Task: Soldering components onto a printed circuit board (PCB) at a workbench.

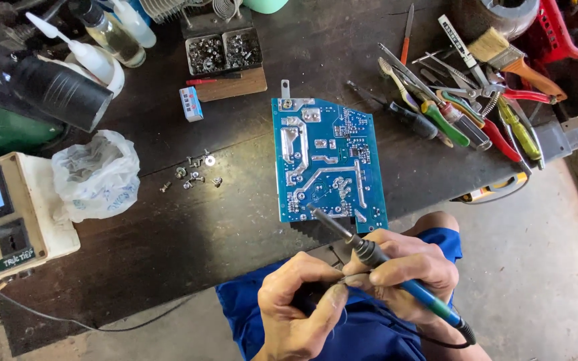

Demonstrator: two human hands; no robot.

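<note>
A blue circuit board point(328, 164) lies solder side up near the front edge of a dark workbench point(168, 241). My right hand point(406, 271) grips a soldering iron point(362, 247) with a blue handle, its tip resting on the board's lower left area. My left hand point(299, 307) sits just left of the right one, thumb and fingers pinched together on what looks like a thin strand of solder wire, too small to make out clearly.
Several loose screws point(194, 172) and a crumpled plastic bag point(95, 175) lie left of the board. A meter box point(5, 214) stands at the far left. Screwdrivers, pliers and a brush point(466, 100) are piled at the right. Bottles and a parts tray point(224, 50) stand at the back.
</note>
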